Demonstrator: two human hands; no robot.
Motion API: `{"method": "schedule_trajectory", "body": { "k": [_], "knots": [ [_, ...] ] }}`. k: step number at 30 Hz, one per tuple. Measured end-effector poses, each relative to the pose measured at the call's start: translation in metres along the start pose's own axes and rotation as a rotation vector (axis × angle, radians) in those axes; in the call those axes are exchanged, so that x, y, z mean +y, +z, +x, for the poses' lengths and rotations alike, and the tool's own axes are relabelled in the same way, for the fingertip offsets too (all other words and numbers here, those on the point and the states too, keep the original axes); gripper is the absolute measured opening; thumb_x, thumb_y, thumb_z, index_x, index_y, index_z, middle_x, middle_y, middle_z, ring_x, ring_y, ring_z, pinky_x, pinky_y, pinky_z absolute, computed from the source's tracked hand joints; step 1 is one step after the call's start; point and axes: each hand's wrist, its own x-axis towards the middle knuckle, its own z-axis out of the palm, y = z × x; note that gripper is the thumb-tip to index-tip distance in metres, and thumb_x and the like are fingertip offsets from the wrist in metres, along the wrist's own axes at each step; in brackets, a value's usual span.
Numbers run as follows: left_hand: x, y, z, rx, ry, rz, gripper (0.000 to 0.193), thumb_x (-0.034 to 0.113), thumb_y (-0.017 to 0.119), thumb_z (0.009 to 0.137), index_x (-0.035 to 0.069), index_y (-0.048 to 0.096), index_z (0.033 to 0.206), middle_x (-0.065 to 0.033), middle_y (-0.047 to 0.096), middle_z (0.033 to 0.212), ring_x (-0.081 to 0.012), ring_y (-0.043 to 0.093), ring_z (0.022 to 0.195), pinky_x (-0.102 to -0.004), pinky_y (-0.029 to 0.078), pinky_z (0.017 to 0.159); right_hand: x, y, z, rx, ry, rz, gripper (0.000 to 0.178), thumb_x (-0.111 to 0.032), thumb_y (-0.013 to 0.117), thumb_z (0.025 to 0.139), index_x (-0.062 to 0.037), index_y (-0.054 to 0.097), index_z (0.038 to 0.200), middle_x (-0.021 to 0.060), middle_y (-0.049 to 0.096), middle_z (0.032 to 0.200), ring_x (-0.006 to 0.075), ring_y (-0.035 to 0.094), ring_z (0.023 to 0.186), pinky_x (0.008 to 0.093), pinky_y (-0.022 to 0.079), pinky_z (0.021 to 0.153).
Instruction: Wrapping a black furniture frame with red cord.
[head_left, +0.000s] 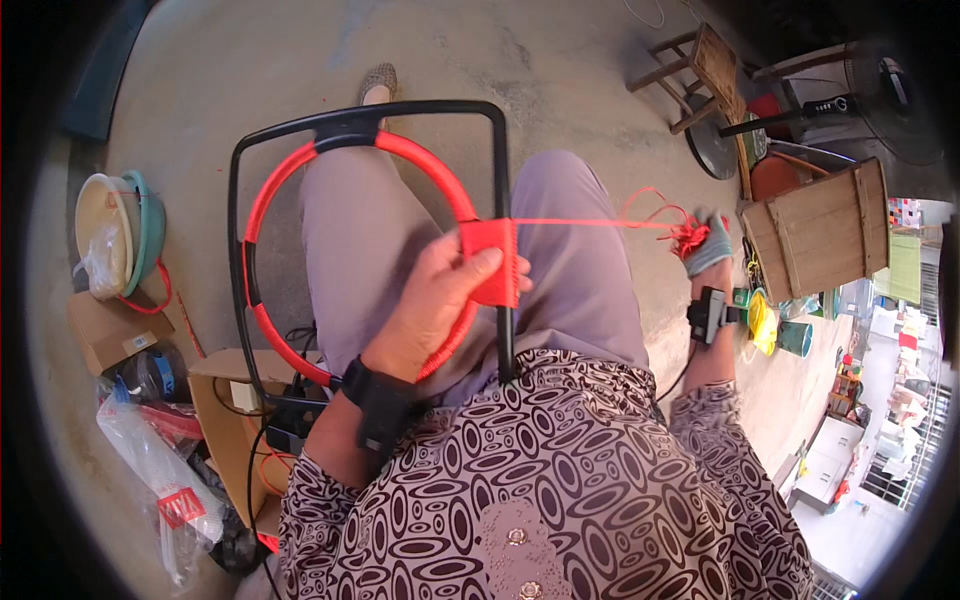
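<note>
Frame [430, 107]: black, thin-barred, squarish with rounded corners; over the person's trousers [575, 260], its lower right end by the patterned shirt [560, 450].
Ring [437, 172]: set inside the frame, wrapped in glossy red, with black bands breaking the red; the wide top band reaches the frame's top bar.
Patch [487, 238]: flat, red, squarish, on the frame's right bar — it bridges bar and ring, with fine ridges down its right edge.
Cord [688, 236]: thin and red, drawn nearly straight from the patch to a loose, looped bunch well right of the frame.
Left hand [430, 295]: closed on the patch, thumb flat across its front, fingers behind, tips showing past the frame's right bar.
Right hand [712, 243]: well right of the frame, fingers curled round the cord bunch, grey-green over the fingers; blurred — how tight the hold is, I cannot tell.
Basins [103, 240]: cream and teal, left of the frame.
Stool [712, 70]: wooden, beyond the frame to the upper right.
</note>
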Motion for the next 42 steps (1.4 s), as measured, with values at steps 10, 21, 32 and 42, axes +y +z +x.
{"method": "schedule_trajectory", "body": {
  "k": [10,21,32,42],
  "knots": [
    [0.007,0.015,-0.005,-0.027,0.0,0.031,0.031,0.02,0.054,0.095,-0.001,0.052,0.118,-0.0147,0.065,0.101,-0.0226,0.066,0.09,-0.0331,0.052,0.081,-0.045,-0.158,0.066,-0.05,-0.066,0.106,0.042,-0.044,0.035,0.094,-0.0145,0.052,0.071,0.0052,0.053,0.064,0.0289,0.053,0.061,0.0463,0.044,0.051],
    [0.007,0.011,0.006,0.262,0.322,-0.094,0.043,0.036,0.042,0.1,0.006,0.044,0.131,-0.0089,0.056,0.121,-0.0179,0.057,0.105,-0.0328,0.046,0.09,0.02,0.211,-0.124,-0.854,-1.534,-1.274,0.043,-0.004,0.07,0.074,-0.0042,0.057,0.115,0.0112,0.062,0.112,0.0287,0.061,0.099,0.0364,0.049,0.088],
    [-0.019,-0.012,0.014,0.374,0.48,0.062,0.019,0.005,0.053,0.093,0.0,0.061,0.109,-0.0022,0.063,0.101,-0.0072,0.057,0.091,-0.0203,0.043,0.082,0.068,0.186,-0.093,-0.775,-0.008,-0.717,0.037,-0.03,0.055,0.091,0.001,0.061,0.11,0.0049,0.064,0.074,0.0123,0.058,0.062,0.0242,0.047,0.059],
    [-0.004,0.001,0.009,0.375,0.259,-0.105,0.022,0.011,0.055,0.092,0.001,0.059,0.111,-0.0056,0.065,0.101,-0.0132,0.064,0.088,-0.0275,0.051,0.078,0.073,0.18,-0.09,-0.949,0.023,-0.918,0.034,-0.025,0.065,0.085,-0.0014,0.063,0.109,0.0043,0.066,0.086,0.0119,0.06,0.074,0.0259,0.049,0.069]
  ]
}}
